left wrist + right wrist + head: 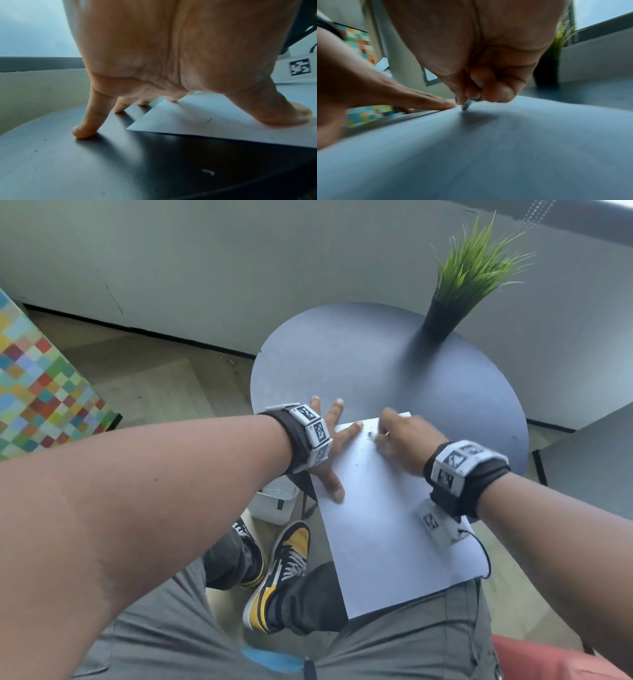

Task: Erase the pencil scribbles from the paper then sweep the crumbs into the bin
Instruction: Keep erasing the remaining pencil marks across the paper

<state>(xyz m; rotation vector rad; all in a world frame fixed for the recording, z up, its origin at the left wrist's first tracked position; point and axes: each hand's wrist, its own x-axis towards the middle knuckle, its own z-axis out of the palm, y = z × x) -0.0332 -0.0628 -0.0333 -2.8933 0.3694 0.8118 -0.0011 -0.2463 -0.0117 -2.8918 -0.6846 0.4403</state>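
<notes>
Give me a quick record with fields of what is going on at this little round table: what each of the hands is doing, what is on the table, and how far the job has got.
left hand: fingers spread, pressing the paper down at its far left corner
right hand: pinches a small eraser, tip on the paper
paper: white sheet, near end hanging off the table over the lap
marks: faint scribbles beside the right hand
plant: potted, at the far side of the table
bin: white, on the floor under the table
stage: erasing, crumbs not yet swept

No words, numbers or brands can be read; the wristbands (313, 436) and a white block (298, 69) carry only black-and-white square code markers.
</notes>
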